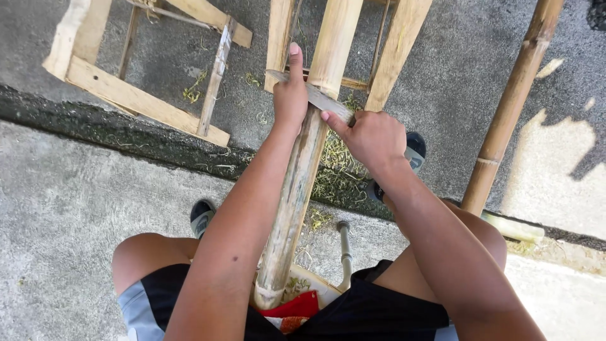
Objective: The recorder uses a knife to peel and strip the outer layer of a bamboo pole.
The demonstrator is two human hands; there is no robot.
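Note:
A thick bamboo pole (297,189) runs from my lap up across a wooden frame (398,57). A long metal knife blade (322,99) lies crosswise on the pole. My right hand (374,137) is closed around the knife's handle, forefinger laid along the blade. My left hand (291,95) presses on the blade's far end, fingers closed and thumb pointing up. The pole's near end rests between my knees, by a red cloth (291,309).
A second bamboo pole (508,107) leans at the right. Another wooden frame (139,95) lies at upper left on the concrete. Green bamboo shavings (338,173) litter the ground by my shoes (202,216). A metal rod (344,249) stands near my right knee.

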